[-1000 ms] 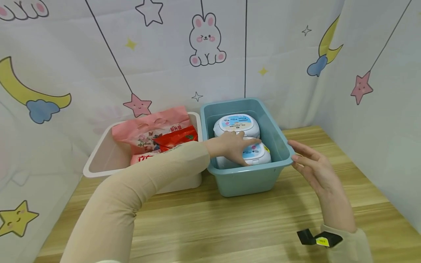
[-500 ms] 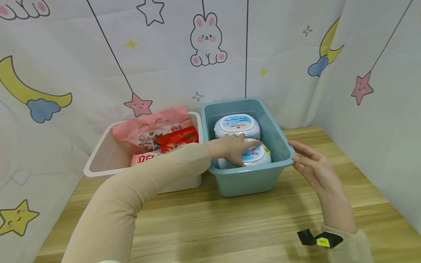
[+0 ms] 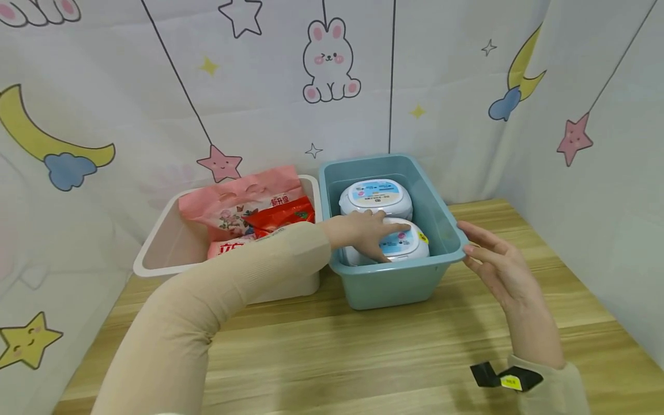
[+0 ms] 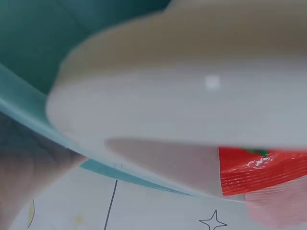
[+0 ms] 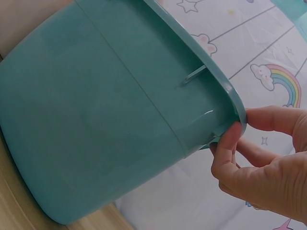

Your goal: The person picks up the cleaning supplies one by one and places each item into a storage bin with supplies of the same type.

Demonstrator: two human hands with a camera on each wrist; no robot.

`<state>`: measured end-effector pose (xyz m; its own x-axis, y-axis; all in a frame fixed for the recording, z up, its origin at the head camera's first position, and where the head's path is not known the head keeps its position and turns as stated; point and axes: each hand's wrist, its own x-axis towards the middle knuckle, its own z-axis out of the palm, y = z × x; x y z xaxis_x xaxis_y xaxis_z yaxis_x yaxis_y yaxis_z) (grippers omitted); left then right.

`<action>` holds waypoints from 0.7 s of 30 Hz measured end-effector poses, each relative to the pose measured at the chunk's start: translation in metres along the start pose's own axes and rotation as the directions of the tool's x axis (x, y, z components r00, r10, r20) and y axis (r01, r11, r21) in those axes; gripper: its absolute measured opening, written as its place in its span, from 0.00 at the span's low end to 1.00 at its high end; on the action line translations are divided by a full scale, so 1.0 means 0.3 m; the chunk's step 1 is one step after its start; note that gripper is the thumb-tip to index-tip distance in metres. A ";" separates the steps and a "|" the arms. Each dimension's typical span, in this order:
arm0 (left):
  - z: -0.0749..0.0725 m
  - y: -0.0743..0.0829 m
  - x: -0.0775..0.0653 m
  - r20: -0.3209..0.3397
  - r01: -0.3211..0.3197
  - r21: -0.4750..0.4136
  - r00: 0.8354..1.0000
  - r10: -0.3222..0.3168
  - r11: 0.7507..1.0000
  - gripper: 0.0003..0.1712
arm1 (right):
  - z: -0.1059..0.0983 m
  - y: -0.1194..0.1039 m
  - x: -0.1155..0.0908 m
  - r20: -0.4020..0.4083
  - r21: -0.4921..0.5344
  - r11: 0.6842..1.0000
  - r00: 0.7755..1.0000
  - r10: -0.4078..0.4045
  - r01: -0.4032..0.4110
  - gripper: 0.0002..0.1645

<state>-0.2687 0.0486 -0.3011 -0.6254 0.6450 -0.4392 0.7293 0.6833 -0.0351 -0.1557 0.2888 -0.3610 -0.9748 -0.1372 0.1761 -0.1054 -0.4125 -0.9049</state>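
Observation:
Two white lidded plastic boxes with blue labels sit inside a teal bin (image 3: 391, 282) in the head view. My left hand (image 3: 365, 230) spans the nearer box (image 3: 407, 245), thumb at its near side, index finger laid over the lid and the other fingers toward the farther box (image 3: 376, 196). The left wrist view has a blurred pale surface that hides this hand's fingers. At the bin's right front corner, my right hand (image 3: 500, 265) pinches the rim (image 5: 242, 108) between thumb and fingers, seen closely in the right wrist view.
Left of the teal bin stands a white bin (image 3: 150, 253) holding a pink printed bag (image 3: 244, 199) and a red packet (image 3: 280, 213). Both stand on a wooden table (image 3: 321, 357). A cartoon-printed white curtain (image 3: 430, 69) hangs close behind them, and another panel borders the right side.
Both hands keep their places on the box and the rim. The whole head view shifts slightly; the bins and boxes stay put.

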 end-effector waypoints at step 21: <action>0.032 0.010 -0.091 -0.136 -0.095 0.075 0.985 0.104 0.993 0.32 | 0.007 0.007 -0.003 -0.018 -0.027 1.000 1.000 -0.009 0.008 0.23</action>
<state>-0.2469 0.0297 -0.2979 -0.5776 0.7533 -0.3145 0.8041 0.5914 -0.0602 -0.1545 0.2863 -0.3623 -0.9773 -0.1171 0.1767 -0.1184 -0.3894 -0.9134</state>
